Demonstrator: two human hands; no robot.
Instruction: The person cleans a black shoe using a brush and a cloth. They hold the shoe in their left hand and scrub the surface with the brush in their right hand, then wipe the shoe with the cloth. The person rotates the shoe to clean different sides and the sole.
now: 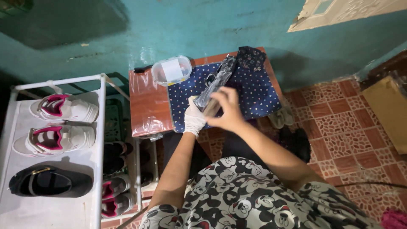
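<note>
A white shoe rack (pixel 100 140) stands at nine o'clock, carrying two pink-and-white sneakers (pixel 63 108) and a black shoe (pixel 50 182). At centre, a small wooden tabletop (pixel 148 106) sits against a teal wall (pixel 203 25), topped with a clear lidded container (pixel 171 70) and a navy dotted cloth (pixel 254 91). Above the cloth, the gloved left hand (pixel 194 118) has its grip clamped on a black shoe in clear plastic wrap (pixel 216 85); the bare right hand (pixel 228 111) is closed on the same item. Red patterned floor tiles (pixel 347 127) spread toward three o'clock.
</note>
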